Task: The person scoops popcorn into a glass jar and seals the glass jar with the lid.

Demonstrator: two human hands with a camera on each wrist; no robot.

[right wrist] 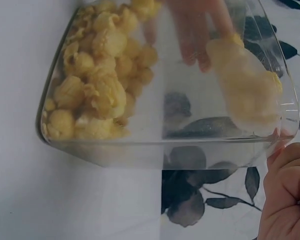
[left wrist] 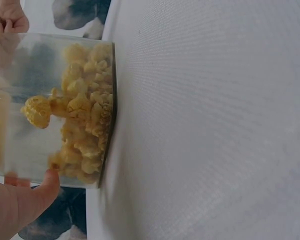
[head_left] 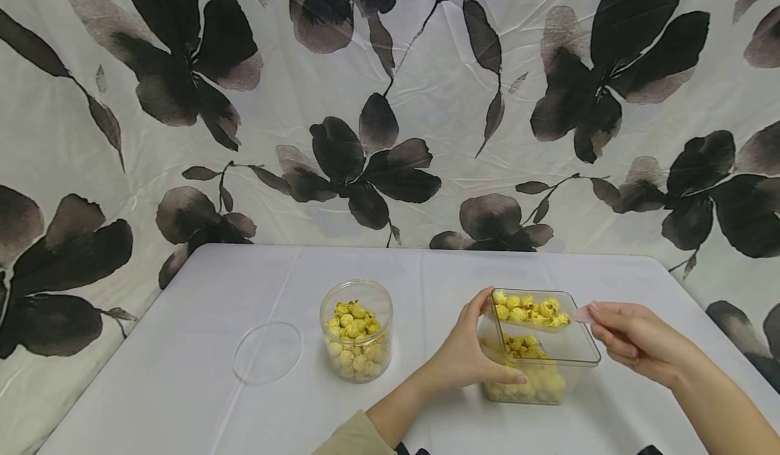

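Observation:
On the right part of the table stands a clear rectangular container (head_left: 579,375), its lower part filled with yellow popcorn (right wrist: 102,75). My left hand (head_left: 458,355) grips its left side, thumb on the near wall and fingers round the far corner. Between the thumb and fingers of my right hand (head_left: 640,341) is the handle of a translucent scoop (right wrist: 245,90). The scoop carries several popcorn pieces (head_left: 533,311) and lies inside the container's upper part, above the rest. Through the clear wall, the left wrist view shows popcorn piled up along the container's bottom.
Left of the container, a round clear jar (head_left: 388,338) without a lid holds more popcorn. A transparent round lid (head_left: 268,353) lies flat further left on the white table (head_left: 177,347). Behind hangs a floral cloth (head_left: 268,96).

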